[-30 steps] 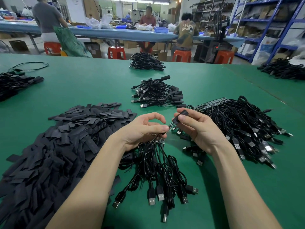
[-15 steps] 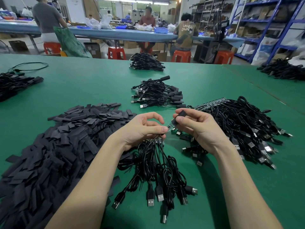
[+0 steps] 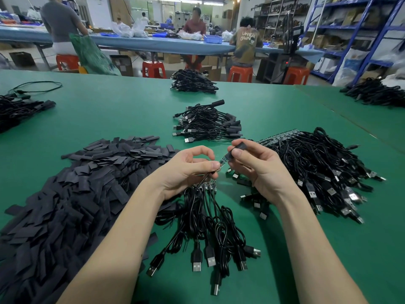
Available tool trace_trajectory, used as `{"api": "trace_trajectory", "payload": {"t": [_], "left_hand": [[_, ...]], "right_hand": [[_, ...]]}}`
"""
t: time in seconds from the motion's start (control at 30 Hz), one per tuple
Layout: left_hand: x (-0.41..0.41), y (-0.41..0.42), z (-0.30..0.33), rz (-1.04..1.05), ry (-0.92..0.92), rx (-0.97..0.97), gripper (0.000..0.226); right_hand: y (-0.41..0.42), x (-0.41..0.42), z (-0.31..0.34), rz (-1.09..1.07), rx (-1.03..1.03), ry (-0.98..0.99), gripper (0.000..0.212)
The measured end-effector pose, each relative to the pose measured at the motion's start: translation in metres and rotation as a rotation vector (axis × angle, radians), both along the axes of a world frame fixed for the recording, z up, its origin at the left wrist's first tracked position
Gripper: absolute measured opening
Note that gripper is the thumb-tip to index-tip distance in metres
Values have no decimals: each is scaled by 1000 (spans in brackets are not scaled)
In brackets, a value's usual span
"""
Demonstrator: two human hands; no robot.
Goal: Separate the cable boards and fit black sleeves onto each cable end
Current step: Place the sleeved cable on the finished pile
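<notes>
Left hand (image 3: 188, 170) pinching small board (image 3: 223, 160) on cable, right hand (image 3: 260, 167) pinching black sleeve (image 3: 237, 149) over its tip.

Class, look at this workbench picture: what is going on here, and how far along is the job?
A person is fitting a black sleeve onto a small circuit board at a cable end. The right hand pinches the sleeve, which sits partly over the board's tip; the left hand holds the board's cable and a bunch of other cables. Loose sleeves are piled to the left, unsleeved cables to the right, and a finished batch lies beyond.
</notes>
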State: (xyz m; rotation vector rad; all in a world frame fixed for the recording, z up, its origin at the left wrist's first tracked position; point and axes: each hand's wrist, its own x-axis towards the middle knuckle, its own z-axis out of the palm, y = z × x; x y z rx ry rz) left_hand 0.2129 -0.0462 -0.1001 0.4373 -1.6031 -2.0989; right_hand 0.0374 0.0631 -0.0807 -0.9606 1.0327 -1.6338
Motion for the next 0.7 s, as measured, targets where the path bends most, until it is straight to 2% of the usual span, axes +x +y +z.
{"api": "trace_trajectory", "payload": {"t": [0.1,0.27,0.57,0.63,0.7], "left_hand": [[1,0,1,-5,-3,-6,18],[1,1,1,-3,3,9,17],[2,1,2,-24,4,8,21],[0,1,3,22,-7,-10,27],[-3,-1,2,137,-61,-111,28]], "right_hand": [[-1,3,0,16,0,30,23],[-2,8,-4,15,28,-63,12],[-4,10,-8,85,56,-6,11],[-6,11,-8,53,57,-14,10],[-9,11,-11,-41,68,-50,7]]}}
